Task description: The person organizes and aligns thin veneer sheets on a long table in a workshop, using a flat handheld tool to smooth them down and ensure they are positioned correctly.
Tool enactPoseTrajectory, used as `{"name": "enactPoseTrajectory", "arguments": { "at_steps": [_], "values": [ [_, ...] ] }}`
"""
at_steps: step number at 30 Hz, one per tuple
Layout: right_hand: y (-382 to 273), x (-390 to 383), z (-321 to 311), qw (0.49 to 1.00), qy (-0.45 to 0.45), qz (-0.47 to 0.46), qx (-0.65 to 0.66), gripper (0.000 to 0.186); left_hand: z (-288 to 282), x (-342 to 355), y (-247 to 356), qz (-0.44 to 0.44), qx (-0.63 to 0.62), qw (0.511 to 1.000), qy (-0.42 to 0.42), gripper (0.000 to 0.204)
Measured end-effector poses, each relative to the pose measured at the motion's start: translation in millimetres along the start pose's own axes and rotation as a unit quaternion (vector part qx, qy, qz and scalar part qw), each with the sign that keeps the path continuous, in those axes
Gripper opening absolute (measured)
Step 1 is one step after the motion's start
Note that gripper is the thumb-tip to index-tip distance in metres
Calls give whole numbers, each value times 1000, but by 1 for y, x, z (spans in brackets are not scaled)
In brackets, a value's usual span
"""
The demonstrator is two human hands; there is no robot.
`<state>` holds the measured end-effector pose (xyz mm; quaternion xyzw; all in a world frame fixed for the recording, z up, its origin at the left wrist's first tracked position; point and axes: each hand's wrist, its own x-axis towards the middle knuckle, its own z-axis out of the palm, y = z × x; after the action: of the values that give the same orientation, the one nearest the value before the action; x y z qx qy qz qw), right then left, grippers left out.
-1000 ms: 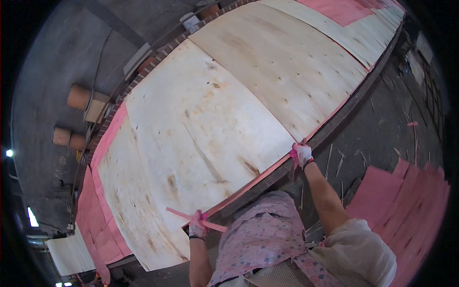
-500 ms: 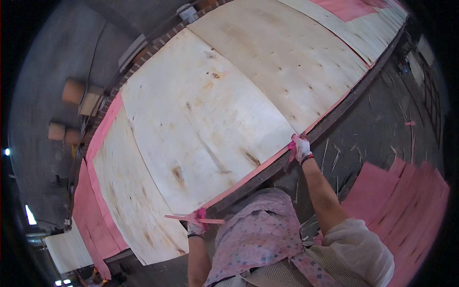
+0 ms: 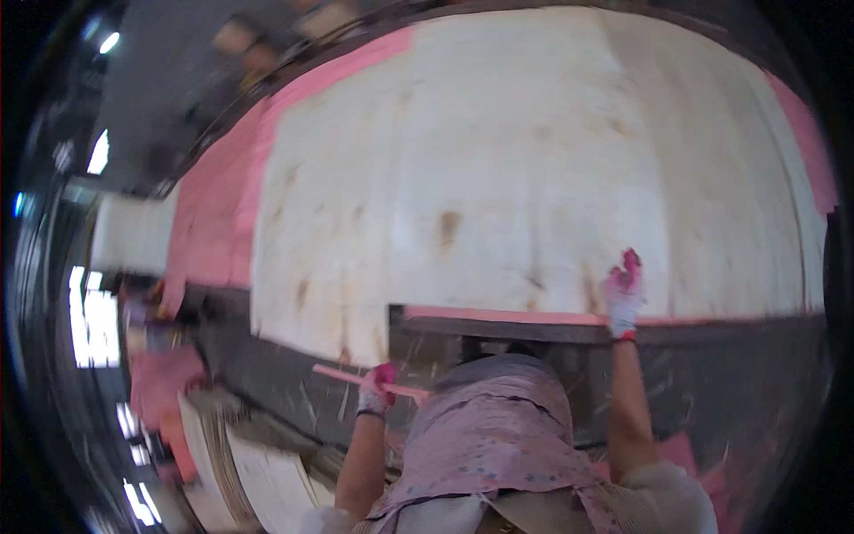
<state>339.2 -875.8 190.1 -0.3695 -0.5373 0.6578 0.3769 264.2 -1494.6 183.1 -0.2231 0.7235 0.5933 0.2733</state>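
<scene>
In the lower part of the frame, left of centre, the white-and-pink-gloved left hand [image 3: 377, 392] is closed around a long, narrow, flat pink strip [image 3: 336, 372], hiding its middle. Right of centre, the similarly gloved right hand [image 3: 624, 294] is over the front edge of a broad, pale, brown-spotted wood veneer sheet [image 3: 525, 178] filling the middle of the frame; blur makes it impossible to tell whether its fingers are apart or together, or touching the veneer. At the lower right, flat pink sheets [image 3: 722, 489] are smeared and partly hidden behind the right forearm [image 3: 630, 400].
</scene>
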Motion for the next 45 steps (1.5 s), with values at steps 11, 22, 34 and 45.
{"name": "enactPoseTrajectory", "arguments": {
  "at_steps": [11,22,34,45],
  "values": [
    [13,-139,161,902,-385,55,-189,14,-99,7,-90,-48,-396,900,173,29],
    [168,-350,319,739,-462,399,-286,39,-276,63,-92,-40,-423,900,96,30],
    [-127,-365,377,910,-335,230,-81,15,-375,194,-1,70,-445,889,-83,38],
    [-42,-316,370,964,-161,200,64,15,-369,277,139,20,-325,943,-64,46]
  ]
}}
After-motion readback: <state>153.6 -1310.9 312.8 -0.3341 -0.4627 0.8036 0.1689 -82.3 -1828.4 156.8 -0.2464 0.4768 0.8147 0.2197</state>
